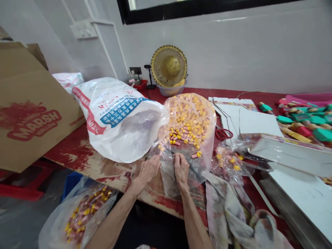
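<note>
A large clear plastic bag [210,145] lies on the table, filled with small pink-and-yellow pieces [178,133]. In front of it, clear plastic film [166,169] stretches between my two hands, with a few of the pieces at its far end. My left hand [150,167] has its fingers closed on the film's left edge. At the right edge, my right hand [181,167] is closed too, with its fingers curled over the plastic. Whether the film belongs to the large bag or is separate, I cannot tell.
Left stand a white woven sack [116,145], its mouth open, and a cardboard box [28,103]. Below the table edge is another bag of pieces [85,214]. Right are red-handled scissors [223,133], a crumpled cloth [228,207], white card [259,121] and green-topped items [316,119].
</note>
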Tool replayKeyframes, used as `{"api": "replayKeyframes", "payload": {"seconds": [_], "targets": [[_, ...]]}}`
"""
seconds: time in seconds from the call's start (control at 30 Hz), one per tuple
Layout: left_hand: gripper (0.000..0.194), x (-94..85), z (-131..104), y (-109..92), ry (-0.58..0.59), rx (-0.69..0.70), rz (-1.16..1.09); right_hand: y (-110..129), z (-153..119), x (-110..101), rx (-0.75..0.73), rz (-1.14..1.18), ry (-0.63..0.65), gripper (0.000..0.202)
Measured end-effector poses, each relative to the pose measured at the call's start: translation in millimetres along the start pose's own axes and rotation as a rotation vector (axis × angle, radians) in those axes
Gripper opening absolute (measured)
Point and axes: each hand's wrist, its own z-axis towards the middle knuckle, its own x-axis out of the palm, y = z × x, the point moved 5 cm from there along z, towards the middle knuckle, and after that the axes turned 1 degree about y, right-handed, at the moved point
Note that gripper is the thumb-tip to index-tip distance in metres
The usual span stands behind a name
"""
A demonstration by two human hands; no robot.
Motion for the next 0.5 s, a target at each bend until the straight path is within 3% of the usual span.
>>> {"api": "replayKeyframes", "payload": {"seconds": [0.17, 0.23, 0.37, 0.5], "targets": [[0.014, -13.9, 13.4, 2.9, 0.147, 0.038, -0.071, -3.8, 13.0, 4.8, -0.186, -0.05, -0.192, 0.037], [0.016, -18.3, 8.3, 7.1, 0.148, 0.03, -0.148, -3.0, 26.6, 12.8, -0.251, -0.114, -0.194, 0.044], [0.016, -15.6, -6.1, 10.9, 0.007, 0.021, -0.188, -3.7, 57.8, 31.0, -0.271, -0.321, 0.019, 0.058], [0.007, -3.2, -10.3, 2.1, 0.016, 0.026, -0.082, -7.7, 72.3, 37.1, -0.274, -0.439, 0.194, 0.05]]}}
